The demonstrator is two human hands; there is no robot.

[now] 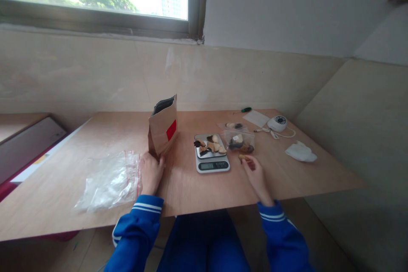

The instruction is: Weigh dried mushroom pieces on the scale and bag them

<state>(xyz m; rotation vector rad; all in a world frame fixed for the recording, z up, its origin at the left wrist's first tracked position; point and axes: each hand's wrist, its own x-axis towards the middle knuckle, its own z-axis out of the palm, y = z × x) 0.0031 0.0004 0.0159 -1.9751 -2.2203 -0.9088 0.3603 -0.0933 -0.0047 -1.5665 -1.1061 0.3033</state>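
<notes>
Dried pieces (211, 144) already heaped on scale (212, 157); one small piece pinched in right hand (253, 170) near filled bags (239, 139); left hand (151, 172) steadying paper bag (163, 126), empty plastic bags (111, 180) waiting left.

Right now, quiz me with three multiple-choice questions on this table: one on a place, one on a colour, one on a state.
1. Where is the kitchen scale?
A. between the hands
B. on the window sill
C. under the table

2. What colour is the label on the paper bag?
A. green
B. red
C. blue

3. How is the paper bag?
A. lying flat
B. upright, top open
C. crumpled

Answers: 1 A, it sits between the left hand and right hand. 2 B, a red patch shows. 3 B, it stands with its mouth open.
</notes>
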